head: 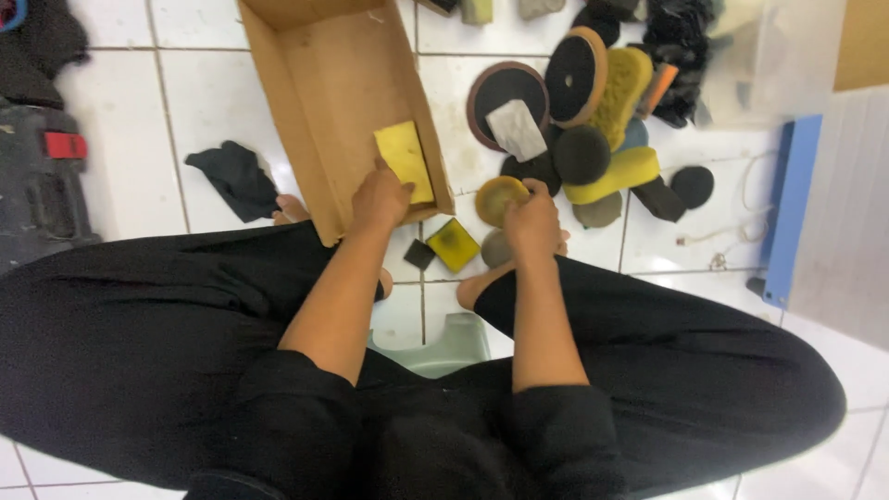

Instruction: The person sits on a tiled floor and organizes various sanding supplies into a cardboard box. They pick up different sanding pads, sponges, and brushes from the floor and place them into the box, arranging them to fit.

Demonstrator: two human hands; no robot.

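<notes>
My left hand [378,198] reaches into an open cardboard box [306,111] on the white tiled floor and touches a flat yellow rectangular sponge [406,157] leaning against the box's right wall. My right hand [532,222] grips a round yellow foam pad [498,196] just right of the box. A small square yellow-green sponge [454,244] and a small black square pad [419,254] lie on the floor between my hands.
A pile of round black pads, yellow sponges and a grey sponge [517,130] lies to the right of the box. A black cloth [236,178] is left of it. A dark machine [37,167] stands far left, a blue board [792,204] far right. My black-trousered legs fill the foreground.
</notes>
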